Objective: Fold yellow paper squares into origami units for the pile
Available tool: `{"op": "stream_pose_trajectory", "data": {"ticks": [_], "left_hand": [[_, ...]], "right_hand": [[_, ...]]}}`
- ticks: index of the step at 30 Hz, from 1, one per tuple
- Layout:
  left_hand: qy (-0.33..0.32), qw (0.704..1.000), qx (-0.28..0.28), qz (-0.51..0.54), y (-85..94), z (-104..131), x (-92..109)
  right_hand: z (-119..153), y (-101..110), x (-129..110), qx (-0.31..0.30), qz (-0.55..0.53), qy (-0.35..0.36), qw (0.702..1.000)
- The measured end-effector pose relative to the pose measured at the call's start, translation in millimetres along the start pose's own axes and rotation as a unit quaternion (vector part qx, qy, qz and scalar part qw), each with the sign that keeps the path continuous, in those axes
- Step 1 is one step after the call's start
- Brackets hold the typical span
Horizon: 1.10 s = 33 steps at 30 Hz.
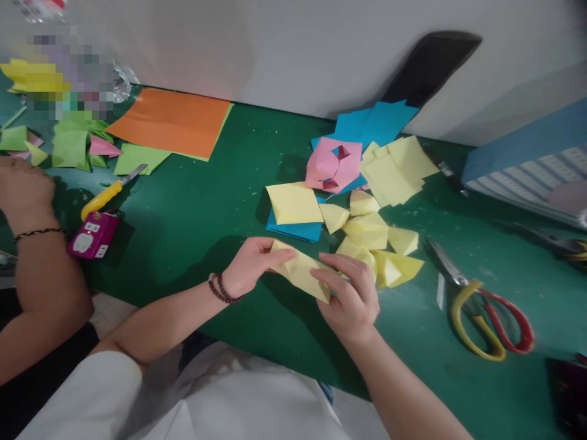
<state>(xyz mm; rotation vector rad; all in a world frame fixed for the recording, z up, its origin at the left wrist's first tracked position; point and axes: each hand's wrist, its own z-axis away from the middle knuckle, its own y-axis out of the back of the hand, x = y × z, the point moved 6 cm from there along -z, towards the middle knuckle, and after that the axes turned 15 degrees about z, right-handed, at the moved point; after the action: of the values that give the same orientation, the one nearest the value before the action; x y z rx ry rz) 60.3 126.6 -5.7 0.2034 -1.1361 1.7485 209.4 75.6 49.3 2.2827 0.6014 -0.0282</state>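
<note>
A folded strip of pale yellow paper (300, 273) is held just above the green table, tilted down to the right. My left hand (251, 263) pinches its left end between thumb and fingers. At the right end, my right hand (351, 296) grips the paper with its fingers on top. Several folded yellow pieces (367, 231) lie just beyond my right hand. Behind the held strip, a yellow sheet (295, 203) rests on blue paper (296, 228). A pink folded paper shape (333, 164) sits farther back, near a stack of yellow sheets (397, 171).
Scissors (481, 311) lie on the green table (197, 214) at the right, near pliers (550, 239) and a blue box (532, 165). A yellow cutter (107, 194), a magenta device (95, 234), orange paper (174, 122) and another person's arm (43, 263) are at the left.
</note>
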Motion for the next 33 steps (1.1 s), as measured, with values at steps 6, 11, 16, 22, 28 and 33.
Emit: {"op": "stream_pose_trajectory", "data": {"ticks": [6,11,16,22,28,33], "left_hand": [[-0.046,0.995,0.013,-0.086,4.1,-1.0,3.0],[-0.092,0.979,0.019,-0.181,2.6,2.4,9.3],[-0.078,0.976,0.013,-0.205,2.6,2.2,8.2],[-0.092,0.959,0.013,-0.267,4.9,1.1,11.7],[-0.011,0.989,-0.065,-0.132,-1.0,-0.1,7.2],[-0.026,0.987,-0.070,-0.139,1.8,-2.4,5.5]], "right_hand": [[0.9,-1.0,-3.2,-0.017,-0.009,0.015,1.000],[2.5,-1.4,-6.9,-0.018,-0.019,0.028,0.999],[5.6,-1.4,-6.9,-0.017,-0.019,0.046,0.999],[3.6,-2.5,-8.7,-0.036,-0.013,0.055,0.998],[-1.0,-4.5,-1.9,-0.046,-0.008,0.014,0.999],[-2.0,-5.3,0.1,-0.047,-0.005,0.018,0.999]]}}
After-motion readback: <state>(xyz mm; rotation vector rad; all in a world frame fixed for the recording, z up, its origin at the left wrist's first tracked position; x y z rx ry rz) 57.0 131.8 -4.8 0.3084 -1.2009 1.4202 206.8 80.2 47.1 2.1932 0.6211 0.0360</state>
